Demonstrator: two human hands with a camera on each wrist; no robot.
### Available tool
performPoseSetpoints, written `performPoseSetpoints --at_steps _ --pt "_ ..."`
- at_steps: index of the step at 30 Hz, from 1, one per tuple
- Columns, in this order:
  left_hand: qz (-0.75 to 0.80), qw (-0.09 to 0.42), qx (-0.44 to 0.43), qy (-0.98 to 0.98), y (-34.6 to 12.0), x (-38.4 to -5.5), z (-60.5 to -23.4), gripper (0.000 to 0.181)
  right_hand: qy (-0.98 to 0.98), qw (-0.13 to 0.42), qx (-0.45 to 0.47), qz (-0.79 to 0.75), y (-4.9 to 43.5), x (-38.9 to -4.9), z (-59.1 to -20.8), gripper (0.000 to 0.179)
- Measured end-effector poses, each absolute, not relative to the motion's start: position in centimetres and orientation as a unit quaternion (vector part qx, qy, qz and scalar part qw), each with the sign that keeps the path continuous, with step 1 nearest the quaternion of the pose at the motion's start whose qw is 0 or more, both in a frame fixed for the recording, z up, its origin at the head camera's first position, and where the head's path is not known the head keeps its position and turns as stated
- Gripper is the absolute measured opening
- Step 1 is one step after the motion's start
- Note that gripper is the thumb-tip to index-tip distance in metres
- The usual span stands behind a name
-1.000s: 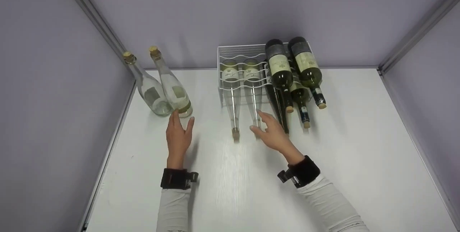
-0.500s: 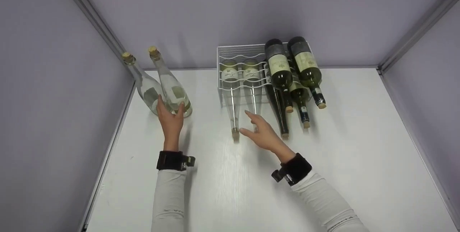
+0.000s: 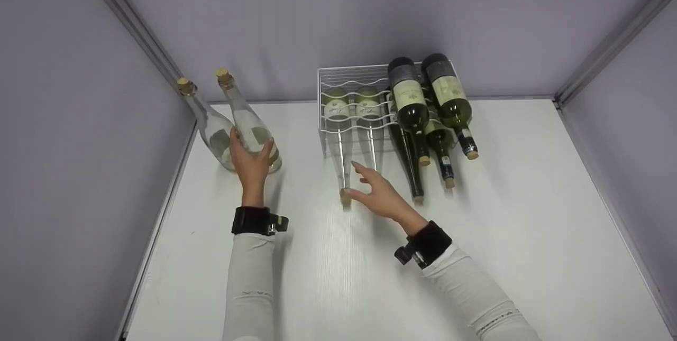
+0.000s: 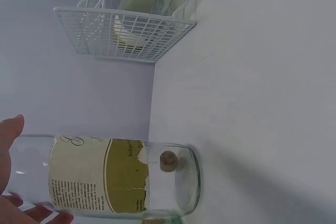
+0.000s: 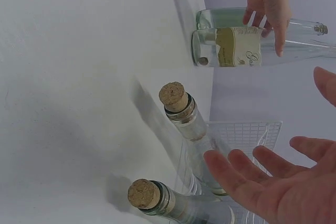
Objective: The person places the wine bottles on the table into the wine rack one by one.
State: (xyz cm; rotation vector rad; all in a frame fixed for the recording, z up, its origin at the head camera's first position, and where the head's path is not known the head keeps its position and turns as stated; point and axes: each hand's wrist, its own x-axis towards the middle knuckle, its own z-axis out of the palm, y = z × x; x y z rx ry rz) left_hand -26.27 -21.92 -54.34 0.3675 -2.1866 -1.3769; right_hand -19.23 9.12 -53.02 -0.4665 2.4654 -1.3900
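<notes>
My left hand [image 3: 250, 164] has its thumb and fingers around the body of a clear glass wine bottle [image 3: 244, 113]. Upright and corked, that bottle carries a cream-and-olive label [image 4: 97, 174] with a torn lower edge. Just left of it stands a second clear bottle [image 3: 206, 113], partly behind the fingers. Over the white wire rack [image 3: 320, 98], my right hand [image 3: 381, 198] is held with spread fingers and nothing in its grasp. Its thumb overlaps the corked neck of one lying clear bottle [image 3: 344, 150]; the palm hides the neck end of another lying clear bottle [image 3: 373, 145].
Dark wine bottles fill the rack's right side: two on the upper tier, one with a cream label [image 3: 410, 92], and others below, including a slim dark bottle [image 3: 407, 156]. Their necks stick out past the front. Purple-grey walls [image 3: 338, 18] enclose the white table [image 3: 529, 198].
My left hand has moved forward and closed around the right-hand standing bottle. The right hand has drifted left, toward the neck of the leftmost bottle in the rack.
</notes>
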Motion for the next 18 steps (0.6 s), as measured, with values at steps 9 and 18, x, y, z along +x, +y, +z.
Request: performPoseSetpoints --at_steps 9,18 --pt "-0.48 0.261 0.16 -0.822 -22.03 -26.61 -54.18 0.083 0.854 0.136 -0.152 -0.477 9.15 -19.55 -53.28 0.08" --pt "-0.482 0.258 0.147 -0.825 -21.61 -26.52 -54.06 0.078 0.855 0.13 -0.142 -0.482 9.4 -19.48 -53.39 0.078"
